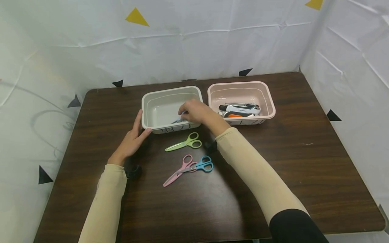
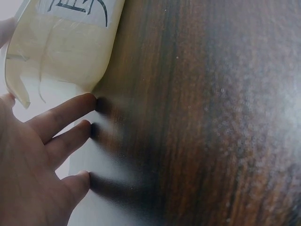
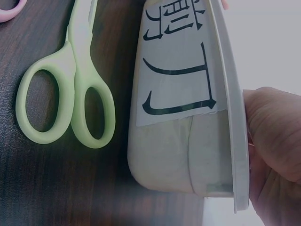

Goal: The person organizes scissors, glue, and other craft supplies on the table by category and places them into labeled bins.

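Note:
My right hand (image 1: 194, 111) reaches over the front rim into the white bin (image 1: 171, 90) and pinches a pair of scissors (image 1: 177, 120) with a bluish handle, low inside it; the fingers partly hide the scissors. At the bin's front left corner my left hand (image 1: 130, 140) rests with fingers spread, the thumb on the rim. Its other fingertips meet the table beside the bin in the left wrist view. In front of the bin lie green scissors (image 1: 184, 143). Nearer still, blue scissors (image 1: 205, 164) lie across pink scissors (image 1: 179, 171).
Right of the white bin stands a pink bin (image 1: 240, 86) with several utility knives (image 1: 241, 109) in it. Both bins carry labels with black characters on their fronts. White sheeting (image 1: 188, 50) surrounds the brown table (image 1: 304, 162) at the back and sides.

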{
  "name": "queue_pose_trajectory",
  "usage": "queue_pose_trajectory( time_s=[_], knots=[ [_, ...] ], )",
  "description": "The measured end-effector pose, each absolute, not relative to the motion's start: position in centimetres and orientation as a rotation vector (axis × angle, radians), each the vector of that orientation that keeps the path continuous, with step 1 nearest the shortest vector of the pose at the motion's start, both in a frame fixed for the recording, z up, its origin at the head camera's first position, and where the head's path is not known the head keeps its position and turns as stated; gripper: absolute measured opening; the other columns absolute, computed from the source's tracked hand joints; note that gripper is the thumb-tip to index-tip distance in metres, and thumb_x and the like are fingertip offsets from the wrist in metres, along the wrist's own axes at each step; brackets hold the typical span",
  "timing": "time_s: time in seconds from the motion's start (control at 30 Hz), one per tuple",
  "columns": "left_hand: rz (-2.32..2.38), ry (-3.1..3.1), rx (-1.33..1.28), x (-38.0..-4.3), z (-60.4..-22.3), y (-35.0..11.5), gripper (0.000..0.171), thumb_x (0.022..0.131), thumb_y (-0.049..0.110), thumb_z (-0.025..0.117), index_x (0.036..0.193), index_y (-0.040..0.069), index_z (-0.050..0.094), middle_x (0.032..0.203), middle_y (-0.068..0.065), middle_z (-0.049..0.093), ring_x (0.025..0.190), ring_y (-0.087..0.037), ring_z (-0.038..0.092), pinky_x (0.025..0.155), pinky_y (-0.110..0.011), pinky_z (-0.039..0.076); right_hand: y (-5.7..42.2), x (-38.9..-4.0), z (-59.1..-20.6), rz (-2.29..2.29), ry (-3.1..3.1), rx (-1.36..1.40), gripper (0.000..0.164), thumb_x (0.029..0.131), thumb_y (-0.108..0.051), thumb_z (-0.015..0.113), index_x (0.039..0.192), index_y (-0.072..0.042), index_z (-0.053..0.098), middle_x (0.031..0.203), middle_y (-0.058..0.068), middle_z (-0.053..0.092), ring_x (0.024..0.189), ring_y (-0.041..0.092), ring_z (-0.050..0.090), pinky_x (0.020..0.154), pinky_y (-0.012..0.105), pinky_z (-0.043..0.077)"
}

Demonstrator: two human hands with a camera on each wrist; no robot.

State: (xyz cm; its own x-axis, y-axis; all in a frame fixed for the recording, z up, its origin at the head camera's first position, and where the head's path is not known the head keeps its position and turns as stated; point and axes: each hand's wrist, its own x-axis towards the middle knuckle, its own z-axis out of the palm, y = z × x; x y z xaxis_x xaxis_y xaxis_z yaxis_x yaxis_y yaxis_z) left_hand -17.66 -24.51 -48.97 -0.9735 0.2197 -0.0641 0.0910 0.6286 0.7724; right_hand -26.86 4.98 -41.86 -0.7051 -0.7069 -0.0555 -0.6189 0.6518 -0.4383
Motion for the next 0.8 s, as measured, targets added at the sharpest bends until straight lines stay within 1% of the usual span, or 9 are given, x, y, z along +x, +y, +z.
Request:
queue_pose_trajectory(
  time_s=[0.07,0.23,0.4,0.57,0.7,0.8],
  knots=[
    [1.269,2.691,0.267,-17.66,-48.99,-24.52,0.078,0.1,0.05,0.049,0.148,0.059,-0.011,0.161,-0.003,0.018,0.144,-0.04,0.022,0.106,-0.07,0.019,4.99,-26.85,-41.83,-0.57,2.657,-1.079,0.022,0.094,-0.01,0.065,0.114,-0.006,0.073,0.112,0.006,0.071,0.1,0.02,0.064,0.091,0.034,0.048],
    [1.276,2.689,0.272,-17.65,-48.96,-24.52,0.078,0.1,0.049,0.049,0.148,0.059,-0.011,0.161,-0.003,0.018,0.144,-0.04,0.022,0.106,-0.07,0.019,4.97,-26.78,-41.92,-0.569,2.667,-1.05,0.028,0.094,-0.003,0.056,0.116,-0.007,0.073,0.114,0.006,0.071,0.096,0.019,0.063,0.088,0.033,0.048],
    [1.268,2.695,0.276,-17.61,-48.93,-24.43,0.078,0.1,0.049,0.049,0.148,0.058,-0.011,0.16,-0.004,0.019,0.144,-0.04,0.023,0.106,-0.07,0.019,5.05,-26.72,-42.01,-0.579,2.679,-1.054,0.027,0.095,-0.003,0.055,0.115,-0.006,0.073,0.114,0.007,0.07,0.101,0.02,0.064,0.091,0.034,0.048],
    [1.26,2.699,0.263,-17.61,-48.95,-24.42,0.078,0.1,0.051,0.049,0.147,0.059,-0.012,0.16,-0.004,0.019,0.143,-0.041,0.023,0.106,-0.07,0.019,5.21,-26.56,-41.92,-0.604,2.699,-1.087,0.028,0.095,-0.001,0.053,0.114,-0.005,0.073,0.114,0.007,0.071,0.102,0.021,0.064,0.091,0.035,0.048],
    [1.259,2.698,0.26,-17.61,-48.97,-24.43,0.078,0.1,0.051,0.049,0.147,0.059,-0.012,0.16,-0.003,0.019,0.143,-0.041,0.023,0.105,-0.071,0.019,5.3,-26.39,-41.72,-0.591,2.711,-1.09,0.032,0.095,0.0,0.049,0.114,-0.007,0.074,0.114,0.006,0.07,0.106,0.02,0.062,0.091,0.035,0.047],
    [1.259,2.697,0.263,-17.61,-48.94,-24.43,0.078,0.1,0.051,0.049,0.147,0.059,-0.012,0.161,-0.002,0.018,0.143,-0.041,0.023,0.105,-0.071,0.019,5.38,-26.29,-41.59,-0.582,2.717,-1.074,0.032,0.096,-0.002,0.048,0.115,-0.009,0.074,0.116,0.006,0.069,0.111,0.021,0.061,0.093,0.036,0.046]
  ],
)
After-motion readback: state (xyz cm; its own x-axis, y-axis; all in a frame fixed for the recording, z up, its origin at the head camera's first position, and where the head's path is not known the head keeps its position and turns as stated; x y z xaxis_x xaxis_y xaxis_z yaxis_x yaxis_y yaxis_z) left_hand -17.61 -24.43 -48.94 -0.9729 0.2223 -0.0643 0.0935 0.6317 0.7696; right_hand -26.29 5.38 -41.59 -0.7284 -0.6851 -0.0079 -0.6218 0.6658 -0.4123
